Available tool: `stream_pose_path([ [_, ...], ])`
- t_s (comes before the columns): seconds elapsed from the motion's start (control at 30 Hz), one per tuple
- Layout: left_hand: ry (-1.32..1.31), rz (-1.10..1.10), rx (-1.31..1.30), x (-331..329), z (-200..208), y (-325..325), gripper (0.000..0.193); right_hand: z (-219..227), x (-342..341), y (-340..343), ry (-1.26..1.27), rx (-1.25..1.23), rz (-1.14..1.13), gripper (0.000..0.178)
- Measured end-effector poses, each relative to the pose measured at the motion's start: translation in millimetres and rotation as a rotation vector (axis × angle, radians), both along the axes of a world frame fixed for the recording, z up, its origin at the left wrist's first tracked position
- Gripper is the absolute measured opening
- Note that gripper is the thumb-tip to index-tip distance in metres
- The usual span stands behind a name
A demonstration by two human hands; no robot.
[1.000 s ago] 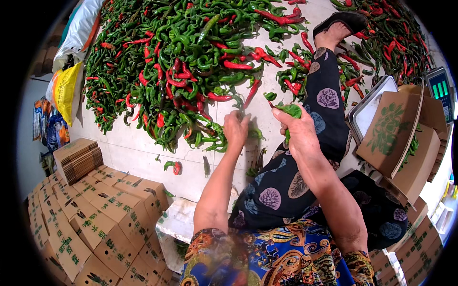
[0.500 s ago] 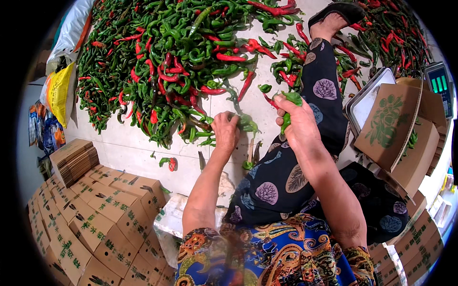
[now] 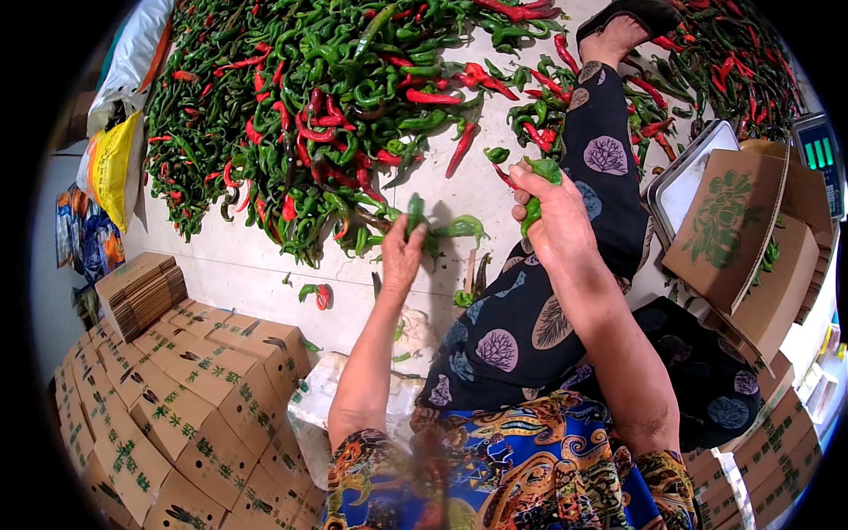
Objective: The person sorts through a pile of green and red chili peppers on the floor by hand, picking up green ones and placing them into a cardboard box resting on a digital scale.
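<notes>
A green pepper (image 3: pixel 415 210) stands up between the fingertips of my left hand (image 3: pixel 402 256), at the front edge of a large heap of green and red peppers (image 3: pixel 300 115). Just right of those fingers another green pepper (image 3: pixel 462 227) lies on the pale floor. My right hand (image 3: pixel 558 212), above my right leg, is wrapped round some green peppers (image 3: pixel 542 170). Their ends stick out at the top and below the fingers; the palm hides the rest. A single red pepper (image 3: pixel 461 150) lies beyond, between the heap and a smaller group of peppers (image 3: pixel 539 124).
Stacked printed cartons (image 3: pixel 185 397) fill the lower left, with flat cardboard (image 3: pixel 137 291) on top. At right, an open carton (image 3: pixel 729 221) stands by a scale's metal plate (image 3: pixel 693 168) and lit display (image 3: pixel 817 155). A white block (image 3: pixel 331 397) sits beside my left arm.
My left hand has drawn slightly back and left, and a green pepper now shows upright in its fingers. My right hand keeps its peppers, almost in the same place.
</notes>
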State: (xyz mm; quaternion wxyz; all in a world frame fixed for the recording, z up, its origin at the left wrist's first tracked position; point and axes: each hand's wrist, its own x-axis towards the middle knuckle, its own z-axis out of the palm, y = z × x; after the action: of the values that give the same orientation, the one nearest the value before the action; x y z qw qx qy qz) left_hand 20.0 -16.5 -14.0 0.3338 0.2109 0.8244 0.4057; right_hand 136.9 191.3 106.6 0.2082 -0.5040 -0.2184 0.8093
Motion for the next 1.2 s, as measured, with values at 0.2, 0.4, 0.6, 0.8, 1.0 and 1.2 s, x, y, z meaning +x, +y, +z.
stream_pose_path([
  [0.2,-1.070,0.509,0.495,35,-1,10,0.030,-3,3,-1,-0.043,-0.007,0.068,0.019],
  [0.4,-1.039,0.459,0.517,38,20,13,0.035,-4,2,-2,-0.041,-0.032,0.199,0.016],
  [0.6,-0.273,0.187,0.250,60,71,53,0.024,-6,0,-13,-0.001,0.110,0.656,0.019],
  [0.8,0.220,-0.160,0.229,75,86,48,0.035,-19,4,-16,-0.165,0.293,0.486,0.021],
  [1.0,0.250,-0.120,-0.184,67,13,-60,0.028,-10,-1,-8,-0.072,0.152,0.235,0.036],
  [1.2,0.655,0.084,-0.409,28,-41,-35,0.040,0,-9,-12,-0.003,0.104,0.244,0.036],
])
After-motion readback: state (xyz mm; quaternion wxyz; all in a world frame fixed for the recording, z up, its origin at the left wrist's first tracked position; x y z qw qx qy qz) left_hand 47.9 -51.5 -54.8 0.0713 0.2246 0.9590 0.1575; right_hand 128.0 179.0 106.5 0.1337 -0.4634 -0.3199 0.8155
